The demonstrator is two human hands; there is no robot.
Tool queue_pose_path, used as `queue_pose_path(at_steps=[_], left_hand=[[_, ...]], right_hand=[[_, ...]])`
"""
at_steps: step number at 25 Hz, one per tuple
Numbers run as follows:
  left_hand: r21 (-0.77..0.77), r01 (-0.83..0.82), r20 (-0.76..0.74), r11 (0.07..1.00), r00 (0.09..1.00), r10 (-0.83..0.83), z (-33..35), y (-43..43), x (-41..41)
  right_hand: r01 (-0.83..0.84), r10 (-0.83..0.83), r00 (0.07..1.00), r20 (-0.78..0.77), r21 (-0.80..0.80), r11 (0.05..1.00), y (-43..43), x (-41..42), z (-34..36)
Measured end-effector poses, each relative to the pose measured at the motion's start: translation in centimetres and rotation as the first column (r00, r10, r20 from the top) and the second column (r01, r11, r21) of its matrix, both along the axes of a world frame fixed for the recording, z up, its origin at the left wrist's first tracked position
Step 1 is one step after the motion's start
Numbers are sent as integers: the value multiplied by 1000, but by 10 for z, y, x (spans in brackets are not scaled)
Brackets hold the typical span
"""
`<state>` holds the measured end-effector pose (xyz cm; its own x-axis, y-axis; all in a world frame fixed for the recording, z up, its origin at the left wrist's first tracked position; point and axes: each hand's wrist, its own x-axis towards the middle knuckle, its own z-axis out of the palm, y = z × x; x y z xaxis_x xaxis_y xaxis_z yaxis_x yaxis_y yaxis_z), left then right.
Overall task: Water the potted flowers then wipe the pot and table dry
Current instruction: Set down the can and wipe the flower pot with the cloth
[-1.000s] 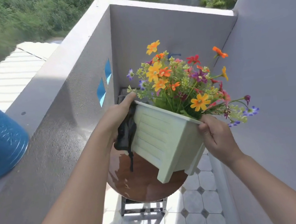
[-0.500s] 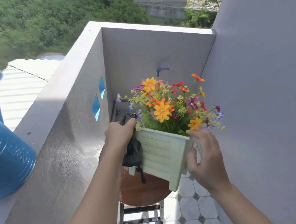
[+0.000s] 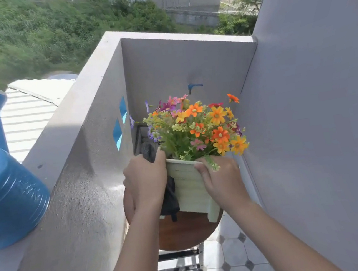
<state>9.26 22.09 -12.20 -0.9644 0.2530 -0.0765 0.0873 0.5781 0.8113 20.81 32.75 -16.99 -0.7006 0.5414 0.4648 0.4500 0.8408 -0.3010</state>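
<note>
The pot point(image 3: 188, 184), pale green and slatted with feet, sits on or just above the round brown table point(image 3: 186, 232); contact of the feet is hard to tell, it looks level. Flowers point(image 3: 197, 128) fill its top, leaning away from you. Landmark is the pot for everything below.

Your left hand point(image 3: 145, 183) is on the pot's left side, fingers curled closed around a dark cloth point(image 3: 169, 201) and pressing it against the pot wall; the thumb hooks over the rim. A tail of cloth hangs down below the hand toward the table. Probable reason: you wipe that face dry while gripping.

Your right hand point(image 3: 221, 178) clamps the pot's right near corner, thumb on the front face just under the rim, other fingers wrapped round the far side, mostly hidden. It looks like it steadies the pot so the wiping push doesn't slide or tip it.

Left of the pot, well apart, the blue watering can point(image 3: 5, 192) stands on the parapet ledge point(image 3: 69, 172), parked out of the way, so watering looks done. Behind the pot, a blue tap point(image 3: 192, 87) on the far wall. Below the pot and table, tiled floor point(image 3: 233, 262).

Judgement: pot wipe in progress; table not yet wiped. Keep the right-hand hold firm, since the table is small and the pot is near its edge.
</note>
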Motion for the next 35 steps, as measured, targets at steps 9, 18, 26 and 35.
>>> queue_pose_path(at_steps=[9, 18, 26, 35], left_hand=[[334, 184, -127, 924, 981, -150, -6, -15, 57], [392, 642, -462, 659, 757, -463, -40, 6, 43], [358, 370, -237, 857, 924, -299, -49, 31, 12], [320, 252, -98, 913, 968, -232, -74, 39, 1]], right_hand=[[-39, 26, 996, -91, -139, 990, 33, 48, 5], [-95, 69, 988, -137, -199, 975, 55, 56, -10], [-108, 76, 987, -142, -232, 967, 65, 63, -18], [-164, 126, 978, -166, -243, 956, 70, 67, -9]])
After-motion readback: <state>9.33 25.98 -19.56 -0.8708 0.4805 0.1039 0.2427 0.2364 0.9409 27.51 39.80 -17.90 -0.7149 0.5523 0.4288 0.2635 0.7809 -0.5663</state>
